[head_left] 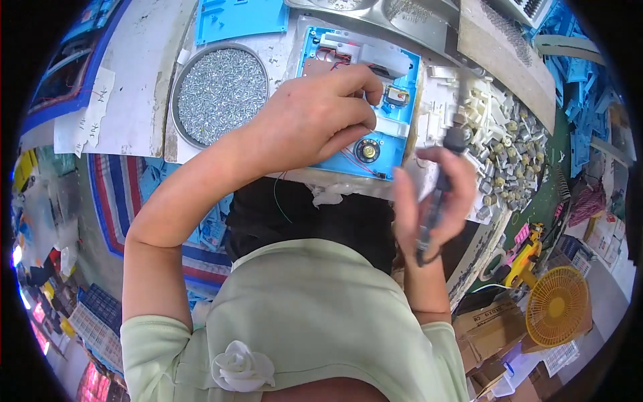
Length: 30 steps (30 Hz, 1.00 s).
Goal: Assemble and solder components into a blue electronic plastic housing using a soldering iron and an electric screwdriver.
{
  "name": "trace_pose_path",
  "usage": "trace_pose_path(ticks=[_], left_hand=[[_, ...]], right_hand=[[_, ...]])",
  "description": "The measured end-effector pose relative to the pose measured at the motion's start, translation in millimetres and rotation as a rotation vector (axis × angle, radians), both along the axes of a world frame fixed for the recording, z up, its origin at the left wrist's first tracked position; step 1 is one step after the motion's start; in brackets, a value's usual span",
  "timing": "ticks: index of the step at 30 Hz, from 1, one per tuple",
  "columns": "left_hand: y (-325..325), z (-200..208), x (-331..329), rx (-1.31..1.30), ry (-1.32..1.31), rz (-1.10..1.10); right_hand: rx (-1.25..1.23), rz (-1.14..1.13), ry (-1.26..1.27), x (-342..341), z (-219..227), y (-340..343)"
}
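My left hand point(315, 119) reaches over an open blue plastic casing point(323, 161), its fingers curled down into it; the fingertips' hold is hidden. Beside those fingers sits a small motor point(396, 96) and a white plastic part point(390, 126). The casing also holds a round speaker point(367, 151), thin wires and a long white compartment point(355, 48). Right of the casing, my right hand point(450, 191) is closed around a dark electric screwdriver point(439, 194). The screwdriver stands upright with its shaft away from me, blurred and apart from the casing.
A round metal dish of silver screws point(221, 94) stands left of the casing. At right lie piles of white plastic parts point(492, 110) and small motors point(512, 157). A metal tray point(408, 20) and a blue panel point(241, 20) sit behind. A yellow fan point(557, 306) stands lower right.
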<state>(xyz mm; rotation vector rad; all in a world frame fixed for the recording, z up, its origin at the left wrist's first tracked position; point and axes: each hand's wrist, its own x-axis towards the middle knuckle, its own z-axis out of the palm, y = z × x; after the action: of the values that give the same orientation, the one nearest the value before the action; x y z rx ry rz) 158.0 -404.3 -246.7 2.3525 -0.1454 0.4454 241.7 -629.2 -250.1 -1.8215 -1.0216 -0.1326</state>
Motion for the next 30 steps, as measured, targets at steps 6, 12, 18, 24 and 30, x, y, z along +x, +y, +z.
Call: trace_pose_path(ticks=[6, 12, 18, 24, 30], left_hand=[[7, 6, 9, 0.101, 0.021, -0.109], [7, 6, 19, -0.053, 0.054, -0.111], [0, 14, 5, -0.25, 0.112, 0.065], [-14, 10, 17, 0.001, 0.007, 0.1], [-9, 7, 1, -0.063, -0.015, 0.004]], right_hand=[[0.08, -0.069, 0.392, 27, 32, -36], [0.134, 0.13, 0.556, 43, 37, -51], [0.156, 0.097, 0.538, 45, 30, -51], [0.135, 0.101, 0.559, 39, 26, -51], [0.149, 0.099, 0.521, 36, 26, -58]])
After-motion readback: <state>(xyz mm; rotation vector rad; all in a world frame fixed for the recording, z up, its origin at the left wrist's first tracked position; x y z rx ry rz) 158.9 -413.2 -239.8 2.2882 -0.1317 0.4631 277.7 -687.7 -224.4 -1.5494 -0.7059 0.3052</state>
